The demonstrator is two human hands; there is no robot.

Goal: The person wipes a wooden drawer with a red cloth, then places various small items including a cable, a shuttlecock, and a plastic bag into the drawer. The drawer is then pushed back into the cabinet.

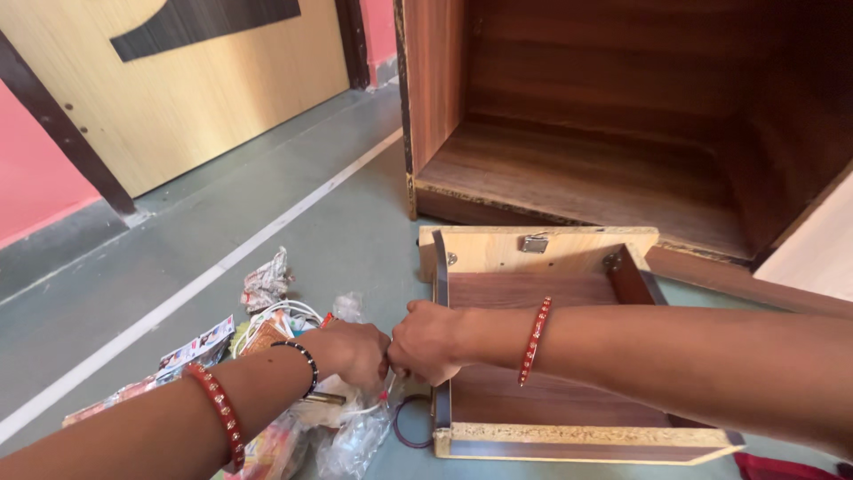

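wooden drawer (pixel 551 293), flat on floor, empty

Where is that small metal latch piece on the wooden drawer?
In the head view, the metal latch sits on the light wooden panel at the drawer's far end, just before the open cabinet, beyond both hands.

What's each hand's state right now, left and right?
Left hand: fist closed; what it grips is hidden.
Right hand: closed beside the shallow brown wooden drawer; contents hidden.

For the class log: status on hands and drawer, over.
Left hand and right hand fisted, touching at drawer edge. Contents hidden. Wrappers and cable beside.
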